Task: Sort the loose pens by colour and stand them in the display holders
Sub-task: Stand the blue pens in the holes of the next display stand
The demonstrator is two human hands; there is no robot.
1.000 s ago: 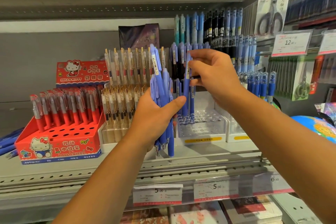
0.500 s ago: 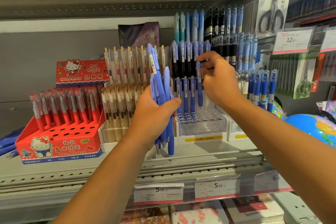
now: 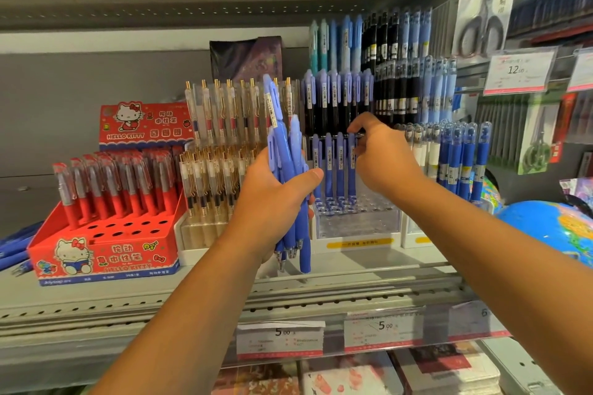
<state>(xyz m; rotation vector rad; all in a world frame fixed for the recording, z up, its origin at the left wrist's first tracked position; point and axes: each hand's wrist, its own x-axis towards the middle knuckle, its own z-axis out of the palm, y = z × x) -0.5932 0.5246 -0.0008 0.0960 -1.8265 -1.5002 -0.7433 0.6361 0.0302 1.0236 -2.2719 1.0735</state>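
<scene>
My left hand [image 3: 272,199] grips a bundle of several blue pens [image 3: 282,144], held upright in front of the shelf with the tips pointing down. A clear display holder [image 3: 359,224] with a grid of holes stands just behind it. A short row of blue pens stands in the holder's middle tier. My right hand [image 3: 382,160] reaches to the rightmost blue pen [image 3: 352,170] of that row, and its finger and thumb pinch the pen's top. The pen's lower end sits in a hole. The tier above holds more blue and black pens.
A red cartoon-cat box [image 3: 106,253] with red pens stands at the left, and a holder of clear gold-clip pens [image 3: 218,170] is beside it. Further blue pens [image 3: 462,157] and a globe [image 3: 552,228] are on the right. A few blue pens [image 3: 12,247] lie at the far left. Price tags [image 3: 279,337] line the shelf edge.
My right hand has carried one blue pen rightward and down, and the pen now stands in the holder's row. The left hand with its bundle has barely moved.
</scene>
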